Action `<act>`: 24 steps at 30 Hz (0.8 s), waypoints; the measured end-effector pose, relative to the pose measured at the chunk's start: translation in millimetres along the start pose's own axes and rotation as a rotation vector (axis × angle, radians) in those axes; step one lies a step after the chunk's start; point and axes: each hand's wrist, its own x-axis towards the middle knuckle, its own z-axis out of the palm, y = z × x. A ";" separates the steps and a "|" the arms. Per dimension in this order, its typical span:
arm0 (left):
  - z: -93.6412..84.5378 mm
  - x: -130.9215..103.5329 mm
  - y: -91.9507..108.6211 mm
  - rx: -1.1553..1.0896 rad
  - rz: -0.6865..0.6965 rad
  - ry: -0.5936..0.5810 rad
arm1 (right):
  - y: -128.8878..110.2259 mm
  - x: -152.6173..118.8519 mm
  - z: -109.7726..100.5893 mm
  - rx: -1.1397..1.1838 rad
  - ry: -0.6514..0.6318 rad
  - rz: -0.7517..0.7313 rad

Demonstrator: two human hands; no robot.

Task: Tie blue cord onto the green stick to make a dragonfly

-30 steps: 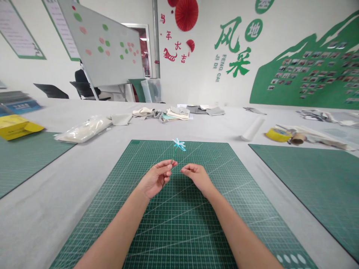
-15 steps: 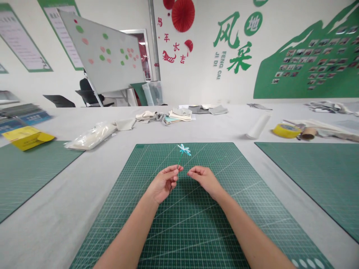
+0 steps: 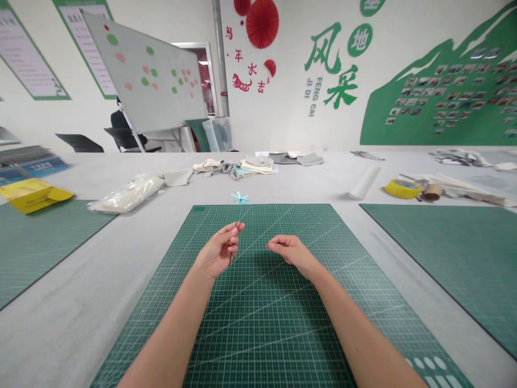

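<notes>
Between the thumb and fingers of my left hand (image 3: pixel 218 252), a handmade flower (image 3: pixel 240 198) stands upright on a thin green stem. Its narrow petals are light blue and white, and the stem's lower end shows below my fingers. To the right, apart from the flower, my right hand (image 3: pixel 294 252) is closed in a pinch; whatever its fingertips hold, if anything, is too small to make out. Both hands are above a green gridded cutting mat (image 3: pixel 262 323).
Two more cutting mats lie left (image 3: pixel 36 248) and right (image 3: pixel 444 253). At the left are a yellow box (image 3: pixel 32 195) and a plastic bag (image 3: pixel 129 194). Fabric pieces (image 3: pixel 256 164) lie along the back. Yellow tape (image 3: pixel 403 188) and a cardboard tube (image 3: pixel 433 192) are at the right.
My left hand has moved left and slightly up with the flower, away from my right hand. The flower head has risen past the mat's far edge in view. My right hand stays nearly in place, still pinched.
</notes>
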 end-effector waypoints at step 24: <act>26.3 -6.5 -5.4 0.545 0.120 0.032 | -37.9 2.2 29.7 -0.105 0.101 -0.314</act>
